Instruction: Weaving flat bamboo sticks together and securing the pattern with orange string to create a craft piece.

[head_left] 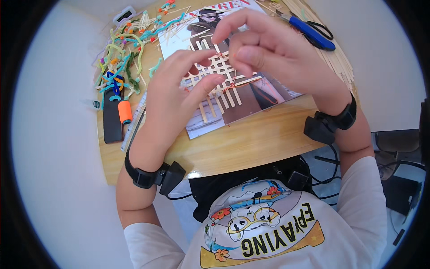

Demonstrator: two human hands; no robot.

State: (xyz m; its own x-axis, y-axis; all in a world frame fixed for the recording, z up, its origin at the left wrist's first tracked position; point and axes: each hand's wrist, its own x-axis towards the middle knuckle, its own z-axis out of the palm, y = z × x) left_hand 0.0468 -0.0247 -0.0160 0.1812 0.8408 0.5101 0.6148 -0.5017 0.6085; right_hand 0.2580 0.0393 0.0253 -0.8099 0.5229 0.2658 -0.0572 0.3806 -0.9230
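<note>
A woven lattice of pale flat wooden strips (222,66) lies in front of me on a glossy magazine (242,111). Fine orange-red thread (232,84) ties some of its crossings. My left hand (181,83) arches over the lattice's left side, thumb and forefinger spread apart with nothing visible between them. Above the right side is my right hand (268,51), its forefinger raised and curved. The thumb presses against the curled fingers, where a faint trace of orange thread shows; the other fingertips are partly hidden.
Coloured pipe cleaners and sticks (134,49) clutter the left. Nearby are an orange thread spool (125,111), a dark phone-like slab (112,123) and a clear ruler (133,127). Blue-handled scissors (309,31) rest on loose wooden strips (338,62) at far right. The wooden table's edge (251,163) curves before me.
</note>
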